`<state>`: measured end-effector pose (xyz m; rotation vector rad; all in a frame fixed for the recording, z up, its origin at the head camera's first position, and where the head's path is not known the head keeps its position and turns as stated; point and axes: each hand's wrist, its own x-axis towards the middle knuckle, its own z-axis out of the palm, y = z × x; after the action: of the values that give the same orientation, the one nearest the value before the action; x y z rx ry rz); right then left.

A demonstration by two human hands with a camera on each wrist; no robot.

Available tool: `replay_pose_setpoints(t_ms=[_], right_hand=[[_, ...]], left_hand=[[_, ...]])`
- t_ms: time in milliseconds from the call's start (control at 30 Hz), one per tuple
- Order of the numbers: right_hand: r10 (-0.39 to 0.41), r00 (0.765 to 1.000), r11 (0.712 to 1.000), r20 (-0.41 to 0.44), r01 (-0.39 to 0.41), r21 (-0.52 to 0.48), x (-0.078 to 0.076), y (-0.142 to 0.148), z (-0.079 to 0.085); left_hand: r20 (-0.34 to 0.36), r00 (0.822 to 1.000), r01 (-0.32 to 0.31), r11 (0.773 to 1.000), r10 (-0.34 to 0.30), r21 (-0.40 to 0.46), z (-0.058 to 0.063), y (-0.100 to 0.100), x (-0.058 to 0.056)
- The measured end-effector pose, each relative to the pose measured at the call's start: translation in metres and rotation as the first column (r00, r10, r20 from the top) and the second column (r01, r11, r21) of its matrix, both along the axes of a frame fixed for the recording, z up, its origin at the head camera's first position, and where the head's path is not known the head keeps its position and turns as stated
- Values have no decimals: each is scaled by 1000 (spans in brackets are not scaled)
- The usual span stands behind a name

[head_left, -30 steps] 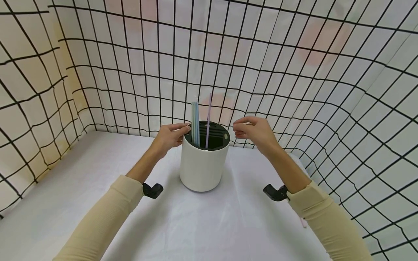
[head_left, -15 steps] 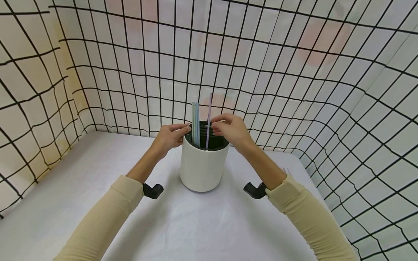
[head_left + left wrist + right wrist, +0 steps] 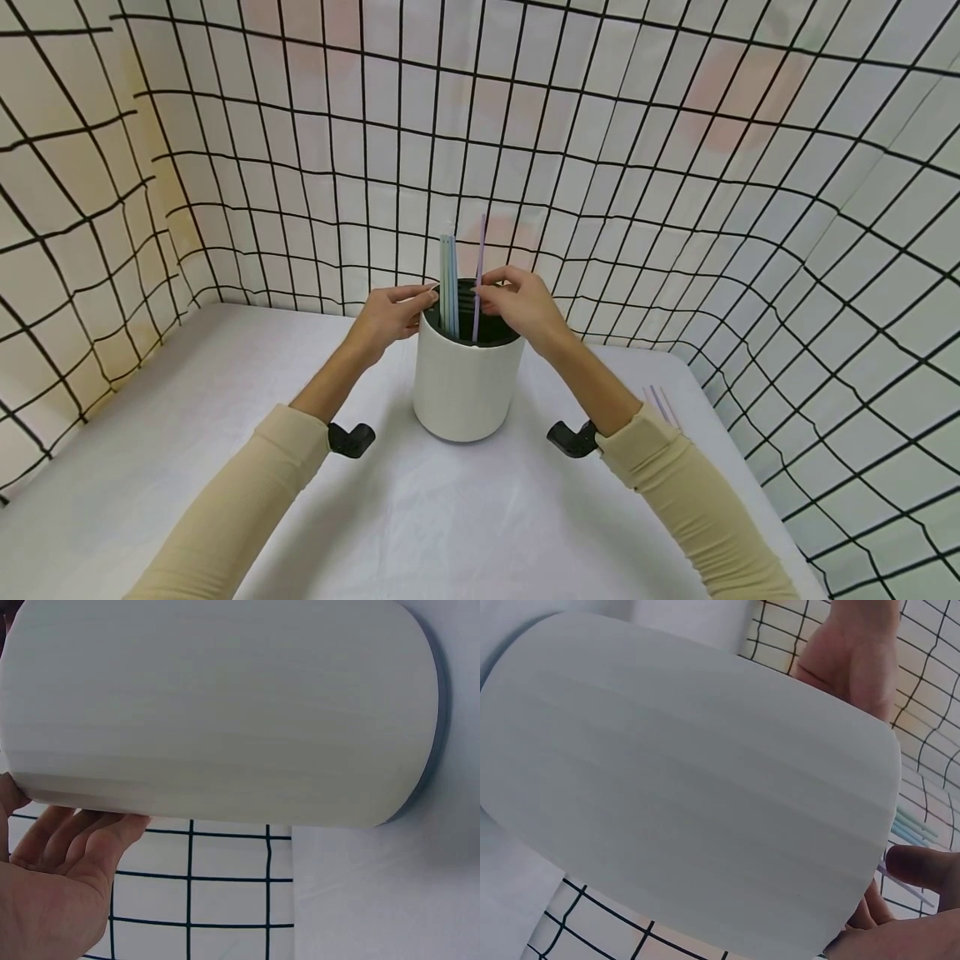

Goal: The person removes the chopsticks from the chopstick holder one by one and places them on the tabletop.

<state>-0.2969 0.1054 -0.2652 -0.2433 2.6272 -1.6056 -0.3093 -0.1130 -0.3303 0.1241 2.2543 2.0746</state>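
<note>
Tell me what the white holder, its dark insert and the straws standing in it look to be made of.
White holder: matte, smooth and opaque, likely ceramic or plastic; no glare shows. Dark insert: black, slotted, probably moulded plastic. Purple straw, pinched by the right hand, and pale blue straws: thin, straight, pastel, plastic or paper, unclear which.

Your hands flank the holder

The holder (image 3: pixel 467 383) stands mid-table (image 3: pixel 187 433) with straws (image 3: pixel 448 283) inside; your left hand (image 3: pixel 388 317) touches its left rim, right hand (image 3: pixel 519 304) above its opening.
</note>
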Motion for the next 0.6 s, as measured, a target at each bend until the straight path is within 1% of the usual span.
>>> replay_pose_setpoints(t_ms=[133, 367, 600], right_hand=[[-4, 1000, 1000, -6, 4, 0, -1, -1, -3], [8, 999, 999, -40, -9, -37, -3, -1, -8], [19, 999, 995, -42, -23, -94, -5, 3, -5]], left_hand=[[-6, 1000, 0, 1000, 0, -7, 0, 0, 0], [-5, 1000, -1, 1000, 1, 2, 0, 0, 0], [-5, 1000, 5, 1000, -5, 3, 1, 0, 0]])
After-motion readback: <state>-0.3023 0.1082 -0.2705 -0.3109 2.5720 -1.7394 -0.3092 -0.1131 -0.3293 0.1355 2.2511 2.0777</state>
